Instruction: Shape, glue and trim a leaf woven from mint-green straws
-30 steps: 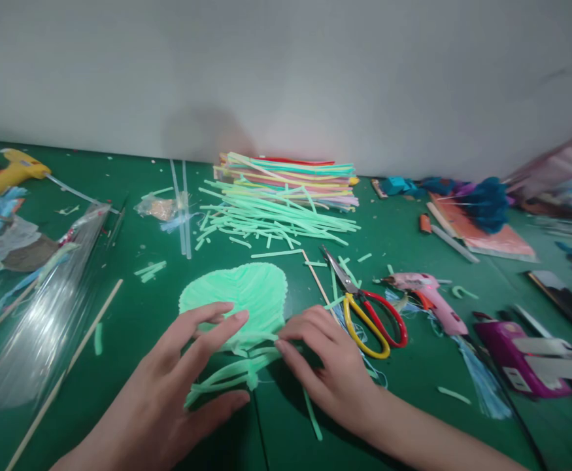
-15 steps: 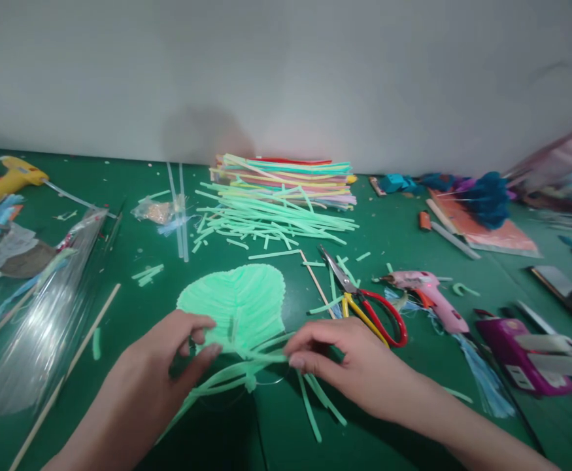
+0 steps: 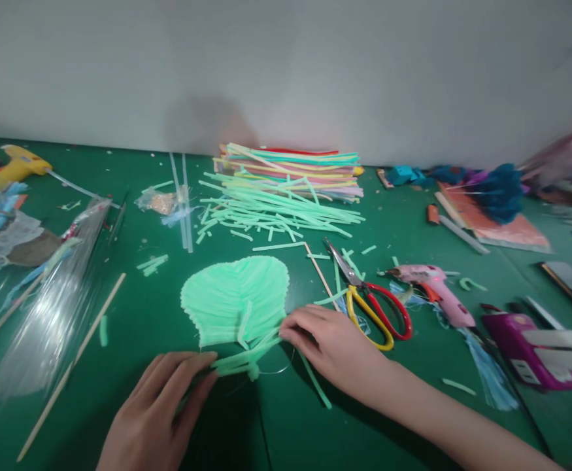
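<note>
A mint-green leaf shape made of pipe cleaners [image 3: 231, 297] lies on the table before me, its lower right side beside my right hand. Below it, a small bundle of green pipe cleaners [image 3: 236, 362] runs between my hands, with a knot-like lump at its middle. My left hand [image 3: 165, 399] pinches the bundle's left end between thumb and fingers. At the other end, my right hand [image 3: 327, 337] is closed on the strands, one of which trails below it. A thin clear thread or wire loops under the bundle. Scissors [image 3: 357, 281] with red and yellow handles lie beyond my right hand.
Loose green pipe cleaners [image 3: 276, 209] lie in front of a multicoloured stack [image 3: 290, 163] by the wall. A pink glue gun [image 3: 437, 291] and a purple power strip [image 3: 516, 347] lie right. On the left are a yellow glue gun [image 3: 16, 167], clear plastic wrap [image 3: 55, 314] and a wooden stick [image 3: 74, 363].
My left hand has moved down and now pinches the bundle's left end. The right hand has shifted slightly up, and the strands between the hands look more gathered. The view has shifted a little.
</note>
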{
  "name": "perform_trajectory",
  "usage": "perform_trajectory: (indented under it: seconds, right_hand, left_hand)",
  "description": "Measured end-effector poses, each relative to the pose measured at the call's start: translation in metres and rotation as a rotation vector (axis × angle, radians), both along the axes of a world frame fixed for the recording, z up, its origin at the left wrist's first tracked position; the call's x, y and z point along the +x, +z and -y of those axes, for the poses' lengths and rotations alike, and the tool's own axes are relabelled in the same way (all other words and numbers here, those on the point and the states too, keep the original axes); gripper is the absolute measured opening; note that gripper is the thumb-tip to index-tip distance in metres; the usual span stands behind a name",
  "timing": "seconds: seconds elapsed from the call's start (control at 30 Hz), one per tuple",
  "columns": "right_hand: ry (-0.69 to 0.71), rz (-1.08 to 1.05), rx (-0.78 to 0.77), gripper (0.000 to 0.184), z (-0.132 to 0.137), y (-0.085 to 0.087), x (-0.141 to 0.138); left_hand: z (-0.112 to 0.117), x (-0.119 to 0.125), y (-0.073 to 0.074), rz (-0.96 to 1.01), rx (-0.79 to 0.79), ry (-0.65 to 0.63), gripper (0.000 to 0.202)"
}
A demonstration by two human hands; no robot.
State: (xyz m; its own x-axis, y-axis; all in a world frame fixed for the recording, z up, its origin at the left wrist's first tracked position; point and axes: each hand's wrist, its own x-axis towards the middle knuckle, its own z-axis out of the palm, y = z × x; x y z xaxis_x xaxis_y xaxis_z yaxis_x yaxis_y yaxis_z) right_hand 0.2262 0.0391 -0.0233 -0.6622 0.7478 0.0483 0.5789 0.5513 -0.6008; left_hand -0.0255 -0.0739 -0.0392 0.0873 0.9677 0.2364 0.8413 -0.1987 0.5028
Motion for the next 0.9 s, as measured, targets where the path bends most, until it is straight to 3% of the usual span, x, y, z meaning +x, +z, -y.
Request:
perform_trajectory:
  seconds: [0.23, 0.4, 0.6, 0.9]
  right_hand:
    - [0.164, -0.059, 0.078, 0.012, -0.003, 0.003, 0.007]
    - [0.088, -0.106, 0.061, 0.014, -0.003, 0.0, 0.009]
    - [0.112, -0.093, 0.07, 0.016, 0.002, -0.001, 0.004]
    - [-0.03, -0.005, -0.148, 0.013, 0.022, 0.016, 0.007]
  left_hand:
    - [-0.016, -0.002, 0.01, 0.097, -0.126, -0.006, 0.015]
    - [-0.022, 0.001, 0.008, 0.083, -0.126, -0.044, 0.017]
    - [-0.027, -0.007, 0.009, 0.069, -0.153, -0.057, 0.02]
    - [-0.017, -0.006, 0.008, 0.045, -0.17, -0.071, 0.022]
